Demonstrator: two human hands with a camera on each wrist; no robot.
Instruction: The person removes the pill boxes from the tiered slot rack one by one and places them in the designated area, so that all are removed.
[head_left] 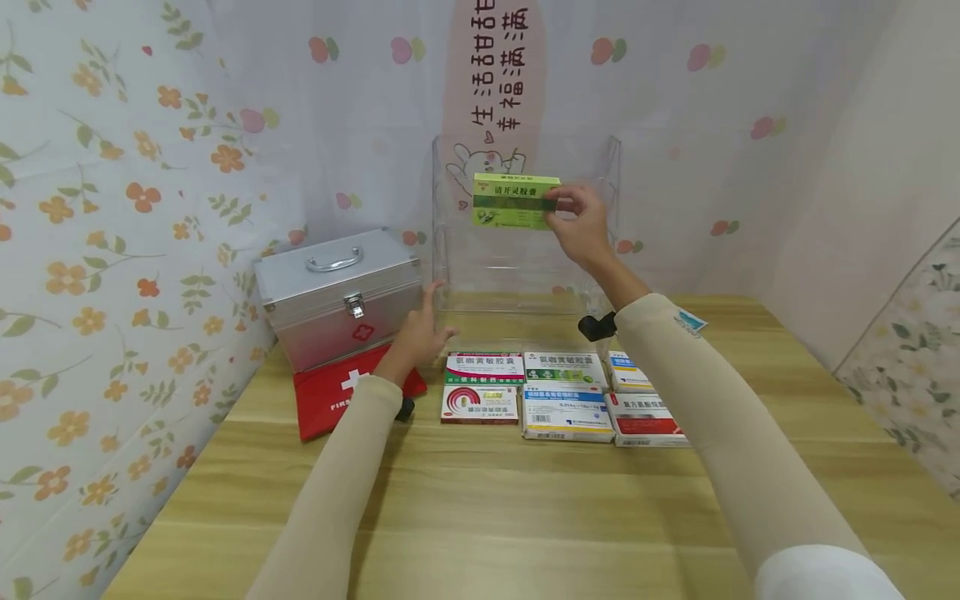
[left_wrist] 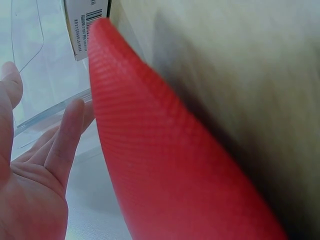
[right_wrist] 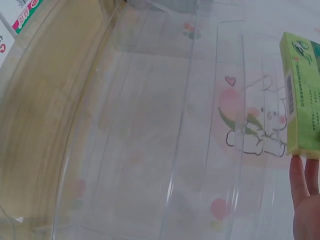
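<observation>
My right hand (head_left: 583, 227) pinches the right end of a green medicine box (head_left: 512, 202), raised in front of a clear plastic display rack (head_left: 495, 279). The box's printed front faces me in the head view; in the right wrist view the fingertips meet the end of the same box (right_wrist: 305, 100). Beside the rack's lower left side is my left hand (head_left: 420, 335), fingers spread and holding nothing. In the left wrist view, a red pouch (left_wrist: 150, 140) covers part of the scene beside the left hand (left_wrist: 37, 185).
A silver first aid case (head_left: 341, 292) stands at the left, with the red first aid pouch (head_left: 318, 408) leaning at its front. Several medicine boxes (head_left: 567, 414) lie in two rows before the rack. A patterned cloth (head_left: 360, 108) hangs behind the wooden table (head_left: 525, 517).
</observation>
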